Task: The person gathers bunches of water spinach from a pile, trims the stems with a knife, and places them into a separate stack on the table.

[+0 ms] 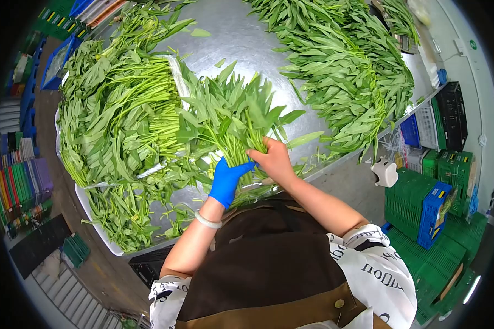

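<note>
My left hand [226, 182], in a blue glove, is closed around the lower stems of a bunch of leafy greens [233, 112] that look like water spinach. Bare, my right hand [273, 160] grips stems on the right side of that same bunch. The leaves point away from me over the metal table [233, 41]. Just left of the bunch lies a large heap of long-stemmed greens [132, 104], its cut stem ends facing right. Loose leaves and stems [126, 216] are scattered near the table's front left edge.
Bundled greens [340, 71] are piled along the table's right side. Green crates [414, 197] and a blue crate [434, 214] stand on the floor to the right. More crates [22, 181] are stacked at the left. A white object [385, 172] is by the right table edge.
</note>
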Demonstrator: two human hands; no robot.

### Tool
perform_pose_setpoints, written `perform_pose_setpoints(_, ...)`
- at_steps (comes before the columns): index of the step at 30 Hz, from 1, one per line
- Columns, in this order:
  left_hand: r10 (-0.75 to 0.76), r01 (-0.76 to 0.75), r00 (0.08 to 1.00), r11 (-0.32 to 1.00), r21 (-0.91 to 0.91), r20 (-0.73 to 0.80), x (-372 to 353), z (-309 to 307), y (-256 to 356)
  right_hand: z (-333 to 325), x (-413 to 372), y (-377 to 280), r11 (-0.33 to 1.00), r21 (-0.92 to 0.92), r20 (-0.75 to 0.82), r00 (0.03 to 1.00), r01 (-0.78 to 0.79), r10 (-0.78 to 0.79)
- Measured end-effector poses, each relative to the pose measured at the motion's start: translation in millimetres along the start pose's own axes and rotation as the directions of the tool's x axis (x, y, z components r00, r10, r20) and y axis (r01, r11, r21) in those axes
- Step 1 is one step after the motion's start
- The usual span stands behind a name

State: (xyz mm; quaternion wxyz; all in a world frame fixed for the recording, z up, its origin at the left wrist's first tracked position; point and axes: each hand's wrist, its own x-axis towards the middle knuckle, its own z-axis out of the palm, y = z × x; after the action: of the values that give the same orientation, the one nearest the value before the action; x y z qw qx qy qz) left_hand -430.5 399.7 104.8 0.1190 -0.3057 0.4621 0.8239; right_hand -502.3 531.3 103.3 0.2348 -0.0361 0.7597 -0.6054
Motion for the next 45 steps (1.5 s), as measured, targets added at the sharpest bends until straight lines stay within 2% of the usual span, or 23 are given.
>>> perform_pose_setpoints(3, 0.07, -0.07, 0.997, 0.998, -0.001, -0.024, -1, 6, -4, -1, 5, -5, 0.994, -0.111, 0.003, 1.0, -0.008, 0.009)
perform_pose_setpoints(6, 0.072, -0.072, 0.997, 0.997, 0.014, -0.025, 0, 5, -5, -3, 6, -10, 0.984, -0.155, 0.03, 0.995, -0.086, 0.092)
perform_pose_setpoints(9, 0.088, -0.088, 0.996, 0.996, 0.018, -0.012, 0, 3, -6, 1, 2, -14, 0.986, -0.158, 0.01, 0.999, -0.044, 0.046)
perform_pose_setpoints(12, 0.065, -0.065, 0.998, 0.997, 0.029, 0.001, -1, 5, -2, 0, 3, -16, 0.966, -0.243, -0.041, 0.994, 0.084, -0.097)
perform_pose_setpoints(15, 0.082, -0.082, 0.997, 0.995, 0.054, 0.011, -1, 5, -5, -6, 7, -21, 0.967, -0.252, 0.036, 0.999, -0.025, 0.035)
perform_pose_setpoints(18, 0.073, -0.075, 0.997, 0.995, 0.062, 0.023, 1, 5, -10, -4, 10, -10, 0.988, -0.146, 0.037, 0.999, 0.044, -0.039)
perform_pose_setpoints(19, 0.066, -0.066, 0.997, 0.997, 0.029, 0.032, 0, 5, -9, -5, 9, -13, 0.997, -0.012, 0.055, 0.995, -0.077, 0.078)
perform_pose_setpoints(21, 0.053, -0.051, 0.997, 0.998, -0.039, 0.048, 0, 5, -4, -9, 7, -22, 0.917, 0.24, 0.14, 0.946, -0.319, 0.293)
perform_pose_setpoints(24, 0.038, -0.027, 0.997, 0.989, -0.147, 0.068, 0, 2, 5, -18, -3, -23, 0.864, 0.356, 0.22, 0.93, -0.356, 0.293)
perform_pose_setpoints(25, 0.022, -0.009, 0.998, 0.979, -0.204, 0.06, -2, 5, 10, -15, -6, -14, 0.856, 0.422, 0.189, 0.953, -0.297, 0.238)
perform_pose_setpoints(28, 0.005, 0.013, 0.997, 0.976, -0.219, 0.079, 1, 1, 4, -17, -11, -10, 0.852, 0.466, 0.219, 0.964, -0.24, 0.151)
perform_pose_setpoints(31, -0.1, 0.172, 0.98, 0.857, -0.486, 0.171, 4, -4, -1, -16, -13, -16, 0.876, 0.435, 0.181, 0.973, -0.209, 0.143)
perform_pose_setpoints(34, -0.252, 0.266, 0.962, 0.764, -0.587, 0.108, 10, -3, -1, -18, -13, -16, 0.919, 0.356, 0.196, 0.975, -0.172, 0.107)
perform_pose_setpoints(35, -0.242, 0.271, 0.962, 0.78, -0.564, 0.128, 8, -3, 0, -17, -12, -14, 0.931, 0.339, 0.195, 0.978, -0.137, 0.073)
perform_pose_setpoints(37, -0.212, 0.243, 0.97, 0.819, -0.52, 0.119, 14, -13, -11, -15, -14, -11, 0.95, 0.304, 0.192, 0.981, -0.067, 0.008)
perform_pose_setpoints(40, -0.172, 0.179, 0.983, 0.851, -0.494, 0.061, 20, -16, -10, -25, -18, -25, 0.947, 0.292, 0.333, 0.942, -0.135, 0.032)
perform_pose_setpoints(44, -0.038, 0.017, 0.999, 0.902, -0.432, -0.039, 13, -14, 14, -44, -29, -41, 0.889, 0.394, 0.418, 0.907, -0.234, 0.054)
perform_pose_setpoints(45, -0.05, 0.021, 0.997, 0.916, -0.401, -0.063, 9, -13, 23, -56, -30, -55, 0.867, 0.431, 0.445, 0.895, -0.25, 0.037)
